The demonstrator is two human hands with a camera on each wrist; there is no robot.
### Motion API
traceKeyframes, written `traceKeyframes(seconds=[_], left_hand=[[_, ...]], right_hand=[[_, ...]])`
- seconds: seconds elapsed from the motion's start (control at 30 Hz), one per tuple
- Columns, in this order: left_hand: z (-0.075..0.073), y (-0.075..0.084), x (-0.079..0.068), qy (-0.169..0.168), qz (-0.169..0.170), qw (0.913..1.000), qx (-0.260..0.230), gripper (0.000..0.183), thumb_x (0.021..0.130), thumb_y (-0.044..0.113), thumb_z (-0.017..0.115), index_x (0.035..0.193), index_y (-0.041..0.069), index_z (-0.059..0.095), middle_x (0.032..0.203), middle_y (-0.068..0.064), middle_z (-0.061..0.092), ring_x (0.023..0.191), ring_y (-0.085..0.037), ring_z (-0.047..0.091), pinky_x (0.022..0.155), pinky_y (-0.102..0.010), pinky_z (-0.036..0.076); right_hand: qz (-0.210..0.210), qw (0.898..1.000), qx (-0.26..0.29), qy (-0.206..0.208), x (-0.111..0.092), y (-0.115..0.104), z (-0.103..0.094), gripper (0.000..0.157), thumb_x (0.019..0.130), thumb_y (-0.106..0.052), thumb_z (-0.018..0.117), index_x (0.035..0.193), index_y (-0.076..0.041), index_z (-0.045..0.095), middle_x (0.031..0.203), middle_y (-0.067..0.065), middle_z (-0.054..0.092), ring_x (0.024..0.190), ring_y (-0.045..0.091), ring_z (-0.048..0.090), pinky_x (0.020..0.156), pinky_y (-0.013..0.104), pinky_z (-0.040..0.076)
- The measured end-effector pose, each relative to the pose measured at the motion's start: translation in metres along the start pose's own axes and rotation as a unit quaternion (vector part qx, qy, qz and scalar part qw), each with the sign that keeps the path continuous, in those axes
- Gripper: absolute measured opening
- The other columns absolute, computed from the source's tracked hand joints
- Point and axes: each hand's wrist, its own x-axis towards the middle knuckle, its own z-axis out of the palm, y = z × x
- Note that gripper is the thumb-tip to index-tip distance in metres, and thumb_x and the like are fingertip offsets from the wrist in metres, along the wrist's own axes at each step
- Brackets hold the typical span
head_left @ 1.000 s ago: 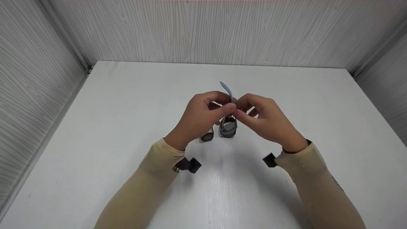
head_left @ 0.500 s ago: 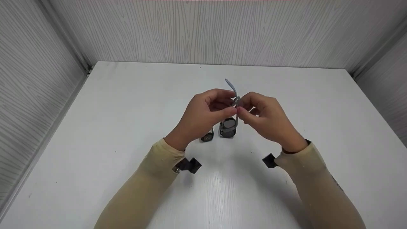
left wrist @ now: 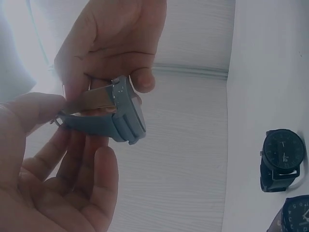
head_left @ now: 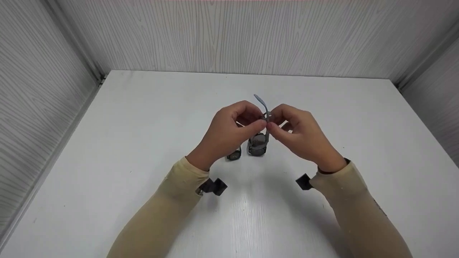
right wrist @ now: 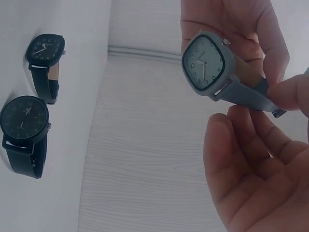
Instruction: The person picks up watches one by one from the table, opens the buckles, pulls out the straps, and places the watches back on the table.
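Note:
Both hands meet above the table, pinching the strap of a blue-grey wristwatch (right wrist: 204, 64) at its buckle end. My left hand (head_left: 229, 123) has thumb and fingers on the strap from the left, while my right hand (head_left: 299, 130) grips from the right. The strap's long tip (head_left: 261, 101) sticks up past the fingers in the head view. Its squarish pale dial shows in the right wrist view, and the strap forms a loop there. A metal buckle (left wrist: 56, 119) peeks out by the thumb in the left wrist view; fingers partly hide the strap.
Two black wristwatches rest on the white table (head_left: 143, 118) below the hands: a round one (right wrist: 24, 118) and a squarish one (right wrist: 46, 50). Pale wood-grain panels (head_left: 229, 36) wall in the back and sides.
The upright strap tip and the pinching fingertips have shifted slightly right. The strap is now seen more side-on between the fingers. The two black watches stay put.

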Motion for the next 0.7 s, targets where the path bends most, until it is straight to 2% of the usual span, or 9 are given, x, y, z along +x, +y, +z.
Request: traceKeyframes(seconds=[0.17, 0.4, 0.7], left_hand=[[0.001, -0.0007, -0.0004, -0.001, 0.006, 1.0, -0.005, 0.013, 0.096, 0.021, 0.072, 0.106, 0.013, 0.069, 0.095, 0.0, 0.071, 0.087, -0.017, 0.065, 0.076, -0.034, 0.055], [0.0014, -0.0008, -0.0003, -0.003, 0.009, 0.9998, -0.019, 0.012, 0.097, 0.019, 0.07, 0.106, 0.012, 0.069, 0.095, -0.001, 0.071, 0.085, -0.019, 0.065, 0.075, -0.035, 0.057], [0.0023, -0.0008, 0.0003, -0.007, -0.005, 0.9999, 0.007, 0.021, 0.098, 0.024, 0.069, 0.112, 0.01, 0.067, 0.099, -0.001, 0.07, 0.087, -0.017, 0.065, 0.076, -0.033, 0.056]], right_hand=[[-0.008, 1.0, 0.002, -0.006, -0.0004, 0.0008, 0.0006, 0.009, 0.099, -0.003, 0.066, 0.107, -0.004, 0.068, 0.093, -0.002, 0.071, 0.081, 0.017, 0.066, 0.071, 0.029, 0.056], [-0.016, 1.0, 0.004, -0.001, 0.0, 0.0002, 0.0007, 0.013, 0.1, -0.007, 0.065, 0.113, -0.005, 0.07, 0.097, 0.007, 0.073, 0.084, 0.017, 0.067, 0.071, 0.028, 0.055], [-0.018, 1.0, -0.008, 0.015, 0.0003, 0.0, 0.0008, 0.009, 0.099, -0.006, 0.068, 0.108, -0.005, 0.072, 0.093, -0.003, 0.072, 0.083, 0.016, 0.066, 0.07, 0.026, 0.054]])
